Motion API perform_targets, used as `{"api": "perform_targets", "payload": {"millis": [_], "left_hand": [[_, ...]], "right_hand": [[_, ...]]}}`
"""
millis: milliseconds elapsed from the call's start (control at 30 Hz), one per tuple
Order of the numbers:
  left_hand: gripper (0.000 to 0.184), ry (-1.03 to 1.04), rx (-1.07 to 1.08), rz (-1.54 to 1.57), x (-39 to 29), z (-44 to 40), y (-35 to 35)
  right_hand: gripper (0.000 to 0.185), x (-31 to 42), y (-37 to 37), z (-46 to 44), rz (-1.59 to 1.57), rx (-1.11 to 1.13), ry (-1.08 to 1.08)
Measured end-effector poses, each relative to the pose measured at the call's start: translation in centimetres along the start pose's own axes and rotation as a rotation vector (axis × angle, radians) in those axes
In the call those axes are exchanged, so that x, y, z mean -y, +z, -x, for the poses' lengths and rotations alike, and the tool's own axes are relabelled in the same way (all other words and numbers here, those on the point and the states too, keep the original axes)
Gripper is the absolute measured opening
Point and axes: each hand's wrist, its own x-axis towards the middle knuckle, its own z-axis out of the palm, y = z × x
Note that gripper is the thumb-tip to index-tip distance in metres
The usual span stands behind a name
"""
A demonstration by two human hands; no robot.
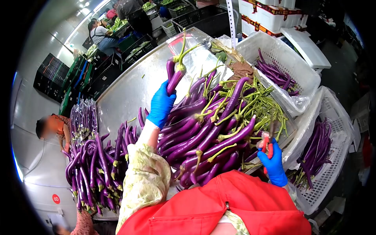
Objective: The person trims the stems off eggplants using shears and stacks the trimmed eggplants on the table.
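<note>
My left hand, in a blue glove, is closed around long purple eggplants, apparently two, raised over the metal table with their green stems upward. Low on the right, my gloved right hand grips red-handled scissors; the blades point away from me, and whether they are apart is hard to make out. Between the hands lies a big heap of eggplants, many with long stems. Cut green stems are piled at the heap's right side, close to the scissors.
Another eggplant pile covers the table's left end, beside bagged eggplants. A person in orange stands there. Two lined white crates with eggplants flank the right side. Foam boxes are stacked behind.
</note>
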Motion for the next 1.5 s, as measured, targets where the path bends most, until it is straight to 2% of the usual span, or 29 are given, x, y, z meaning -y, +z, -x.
{"api": "perform_targets", "payload": {"millis": [33, 100, 167, 233, 367, 433, 600, 767, 833, 867, 1000, 1300, 1400, 1500], "left_hand": [[0.043, 0.019, -0.052, 0.013, -1.7, 0.0, -0.7], [0.043, 0.219, -0.138, -0.120, -5.7, 2.0, -3.1], [0.044, 0.350, -0.110, -0.256, -8.7, 4.4, -5.0], [0.045, 0.366, -0.042, -0.292, -10.9, 7.2, -5.7], [0.042, 0.341, 0.083, -0.295, -13.0, 11.2, -5.3], [0.047, 0.375, 0.088, -0.274, -12.2, 12.4, -4.5], [0.045, 0.354, 0.069, -0.210, -11.9, 13.8, -4.8], [0.043, 0.409, 0.190, -0.289, -12.9, 15.6, -5.2], [0.044, 0.390, 0.298, -0.339, -13.7, 16.3, -5.3], [0.035, 0.485, 0.249, -0.269, -13.2, 16.6, -4.8], [0.031, 0.464, 0.303, -0.291, -13.6, 17.1, -5.0], [0.035, 0.483, 0.311, -0.356, -13.1, 17.6, -4.8], [0.037, 0.449, 0.348, -0.369, -13.1, 17.5, -5.0], [0.049, 0.351, 0.347, -0.336, -12.1, 17.5, -5.0]], "right_hand": [[0.061, 0.4, 0.4, -0.6, 0.092, 0.000, -0.053], [0.060, 2.3, 0.5, -0.7, 0.268, 0.033, -0.208], [0.061, 3.6, 1.6, -0.9, 0.404, 0.047, -0.274], [0.060, 4.3, 2.2, -0.8, 0.478, 0.034, -0.357], [0.061, 3.7, 2.3, 0.3, 0.535, 0.001, -0.348], [0.060, 2.6, 2.2, 0.6, 0.495, 0.013, -0.363], [0.059, 3.3, 1.6, 2.5, 0.502, 0.065, -0.228], [0.060, 2.8, 1.6, 3.0, 0.529, 0.068, -0.228], [0.060, 2.8, 1.9, 2.8, 0.531, 0.057, -0.327], [0.061, 2.8, 2.0, 2.7, 0.524, 0.063, -0.323], [0.061, 2.7, 2.0, 3.0, 0.481, 0.102, -0.288], [0.059, 1.9, 1.7, 3.1, 0.545, 0.139, -0.320], [0.054, 1.0, 1.6, 3.5, 0.535, 0.124, -0.214], [0.048, -0.2, 1.3, 4.3, 0.408, 0.047, -0.108]]}}
